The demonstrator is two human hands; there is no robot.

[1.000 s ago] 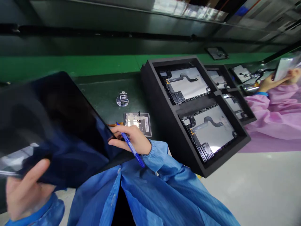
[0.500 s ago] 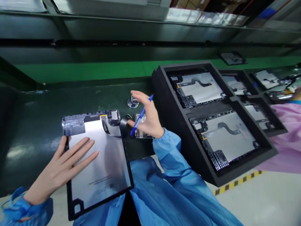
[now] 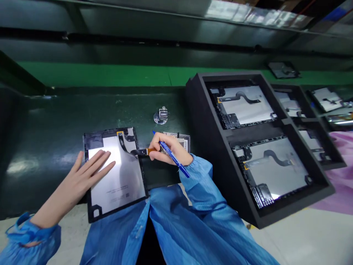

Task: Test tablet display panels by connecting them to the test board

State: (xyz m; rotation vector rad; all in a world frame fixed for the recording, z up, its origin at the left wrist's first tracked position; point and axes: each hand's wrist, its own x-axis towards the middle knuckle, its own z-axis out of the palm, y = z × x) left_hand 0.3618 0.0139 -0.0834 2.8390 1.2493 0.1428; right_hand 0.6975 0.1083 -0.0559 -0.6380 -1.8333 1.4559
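Observation:
A tablet screen panel (image 3: 121, 180) lies back side up on the dark green bench in front of me. My left hand (image 3: 85, 175) rests flat on its silver back, fingers stretched out. My right hand (image 3: 169, 151) is closed, pinching the end of the panel's flex cable (image 3: 139, 151) at the panel's upper right corner. A blue pen (image 3: 172, 158) is tucked between the same hand's fingers. A small circuit board (image 3: 183, 140) lies just behind that hand.
A black foam tray (image 3: 220, 143) holding two similar panels stands at my right, with more trays (image 3: 317, 121) beyond it. A small metal tally counter (image 3: 161, 116) sits on the bench behind the panel. A green strip (image 3: 110, 75) runs along the back.
The panel, held up dark side toward me a second ago, now lies face down on the bench. My left hand went flat on it; my right hand dropped and pinched the flex cable.

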